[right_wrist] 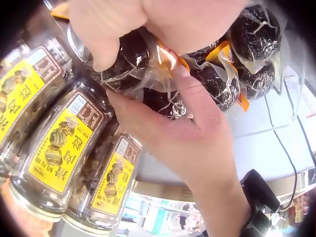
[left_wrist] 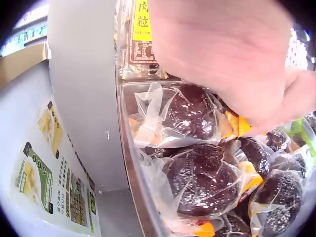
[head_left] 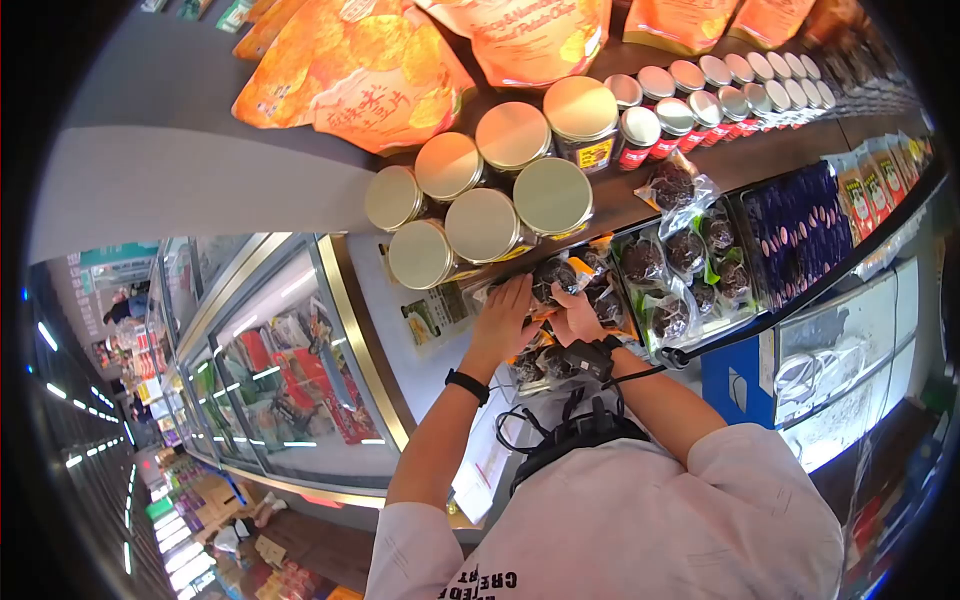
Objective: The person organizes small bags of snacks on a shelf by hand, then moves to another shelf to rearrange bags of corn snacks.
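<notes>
A clear vacuum pack of dark brown round food with an orange label (head_left: 553, 278) lies between my hands at the near left of the display. My left hand (head_left: 500, 322) grips its left side; in the right wrist view the left hand (right_wrist: 187, 133) has thumb and fingers spread around the pack (right_wrist: 133, 57). From the other side my right hand (head_left: 578, 322) pinches the pack near its orange label. Similar packs (left_wrist: 202, 180) fill the clear tray (left_wrist: 143, 190) under the hands, shown in the left wrist view. The left hand (left_wrist: 227, 54) partly hides them there.
Gold-lidded jars (head_left: 485, 222) stand just beyond the hands, with yellow labels (right_wrist: 61, 150). A second tray of packs (head_left: 685, 250) and dark blue packets (head_left: 800, 235) lie to the right. A glass-fronted cabinet (head_left: 290, 350) stands left; a grey post (left_wrist: 81, 98) borders the tray.
</notes>
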`<state>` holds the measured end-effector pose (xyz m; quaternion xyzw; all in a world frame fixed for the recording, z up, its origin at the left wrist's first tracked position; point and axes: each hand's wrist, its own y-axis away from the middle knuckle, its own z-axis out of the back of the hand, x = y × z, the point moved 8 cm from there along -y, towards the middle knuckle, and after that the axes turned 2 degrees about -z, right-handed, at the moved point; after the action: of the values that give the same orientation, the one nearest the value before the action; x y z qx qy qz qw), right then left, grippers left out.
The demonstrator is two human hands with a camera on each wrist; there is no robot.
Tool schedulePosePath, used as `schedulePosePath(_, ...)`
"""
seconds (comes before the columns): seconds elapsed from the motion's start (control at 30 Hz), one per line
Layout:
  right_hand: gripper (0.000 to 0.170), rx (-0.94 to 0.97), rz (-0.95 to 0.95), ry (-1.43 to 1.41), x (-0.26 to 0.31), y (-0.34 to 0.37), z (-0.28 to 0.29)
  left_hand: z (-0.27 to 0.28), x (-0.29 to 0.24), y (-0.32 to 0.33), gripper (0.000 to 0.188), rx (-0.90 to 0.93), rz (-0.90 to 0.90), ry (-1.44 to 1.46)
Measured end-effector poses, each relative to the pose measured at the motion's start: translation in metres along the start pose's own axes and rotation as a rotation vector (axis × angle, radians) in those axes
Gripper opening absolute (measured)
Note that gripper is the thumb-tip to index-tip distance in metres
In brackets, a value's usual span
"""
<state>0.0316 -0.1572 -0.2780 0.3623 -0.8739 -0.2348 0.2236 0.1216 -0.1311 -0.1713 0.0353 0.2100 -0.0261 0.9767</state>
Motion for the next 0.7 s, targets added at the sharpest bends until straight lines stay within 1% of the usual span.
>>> schedulePosePath(0.03,0.020,-0.036,0.038,-0.026,0.004,0.001,-0.004,0.000,0.001,-0.001,0.067,0.027,0.005,0.022)
schedulePosePath(0.07,0.024,-0.097,0.051,-0.002,-0.001,-0.005,0.005,-0.001,0.005,-0.002,0.067,0.013,0.010,0.027)
schedulePosePath(0.1,0.024,-0.096,0.048,0.017,-0.003,-0.014,0.018,-0.003,0.009,-0.002,0.065,0.002,0.028,-0.006)
schedulePosePath(0.17,0.035,-0.098,0.097,0.254,-0.023,-0.042,0.066,-0.014,0.010,-0.001,0.064,-0.007,0.052,-0.031)
schedulePosePath(0.2,0.048,-0.209,0.106,0.527,-0.037,-0.065,0.116,-0.017,0.010,-0.004,0.059,-0.023,0.060,-0.142)
schedulePosePath(0.23,0.048,-0.211,0.109,0.526,-0.028,-0.054,0.097,-0.019,0.010,-0.007,0.055,-0.039,0.064,-0.255)
schedulePosePath(0.27,0.050,-0.267,0.015,0.481,-0.017,-0.031,0.065,-0.022,0.008,-0.008,0.055,-0.036,0.060,-0.253)
schedulePosePath(0.3,0.052,-0.319,-0.078,0.436,-0.012,-0.017,0.047,-0.023,0.007,-0.009,0.052,-0.053,0.085,-0.265)
schedulePosePath(0.33,0.044,-0.296,-0.135,0.458,-0.019,-0.030,0.063,-0.022,0.008,-0.011,0.049,-0.071,0.109,-0.277)
schedulePosePath(0.37,0.044,-0.297,-0.127,0.455,-0.015,-0.041,0.082,-0.018,0.007,-0.016,0.049,-0.074,0.101,-0.278)
schedulePosePath(0.4,0.028,-0.041,-0.171,0.609,-0.017,-0.052,0.085,-0.017,0.010,-0.018,0.049,-0.026,0.167,-0.241)
schedulePosePath(0.43,0.016,0.215,-0.214,0.757,-0.018,-0.047,0.068,-0.021,0.013,-0.018,0.048,0.024,0.233,-0.203)
schedulePosePath(0.47,0.021,0.216,-0.178,0.922,-0.017,-0.048,0.063,-0.021,0.012,-0.018,0.048,0.024,0.219,-0.201)
schedulePosePath(0.5,0.021,0.209,-0.161,0.919,-0.014,-0.050,0.057,-0.019,0.013,-0.018,0.049,0.018,0.221,-0.191)
schedulePosePath(0.53,0.024,0.019,-0.397,0.740,-0.013,-0.038,0.047,-0.019,0.012,-0.019,0.050,0.012,0.223,-0.183)
schedulePosePath(0.57,0.036,-0.166,-0.628,0.543,-0.013,-0.019,0.040,-0.016,0.004,-0.020,0.050,0.013,0.207,-0.186)
schedulePosePath(0.6,0.036,-0.166,-0.691,0.641,-0.008,-0.012,0.032,-0.002,-0.009,-0.021,0.050,-0.081,0.164,-0.186)
schedulePosePath(0.63,0.036,-0.165,-0.685,0.627,-0.008,-0.020,0.042,0.010,-0.020,-0.021,0.050,-0.171,0.124,-0.185)
schedulePosePath(0.67,0.034,0.320,-0.295,1.104,-0.004,-0.040,0.028,0.009,-0.029,-0.022,0.052,-0.142,0.061,-0.035)
schedulePosePath(0.7,0.031,0.810,0.169,1.512,-0.010,-0.028,0.004,0.006,-0.032,-0.022,0.052,-0.124,0.055,-0.042)
